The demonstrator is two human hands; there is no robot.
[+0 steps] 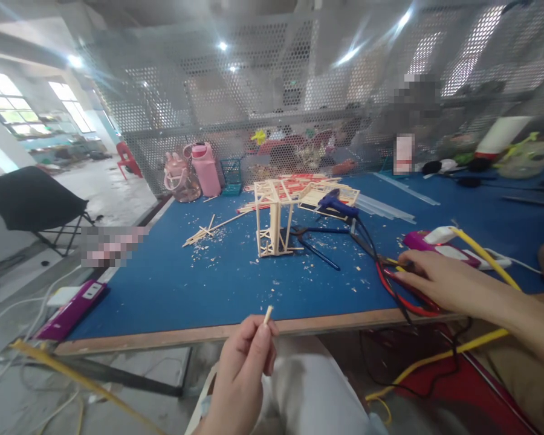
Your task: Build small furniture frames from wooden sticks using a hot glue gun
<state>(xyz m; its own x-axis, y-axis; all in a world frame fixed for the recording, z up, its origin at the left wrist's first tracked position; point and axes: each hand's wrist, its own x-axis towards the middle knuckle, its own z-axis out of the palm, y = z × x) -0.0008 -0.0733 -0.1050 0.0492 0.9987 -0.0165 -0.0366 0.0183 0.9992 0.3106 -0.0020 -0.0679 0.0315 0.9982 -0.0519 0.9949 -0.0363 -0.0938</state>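
A short wooden stick is pinched between the thumb and fingers of my left hand, just off the front edge of the table. My right hand rests at the table's right side, its fingers closed around a handle of the red-handled pliers; the palm hides part of the grip. In the middle stands a small frame of glued wooden sticks, upright. Blue-handled pliers lie open just right of it. Behind them a blue glue gun rests on another stick frame.
Loose sticks are piled at the back, with a few more at left among shavings. Clear glue sticks lie right of the glue gun. Purple power strips sit at both sides, with cables trailing. Pink bottles stand against the mesh screen.
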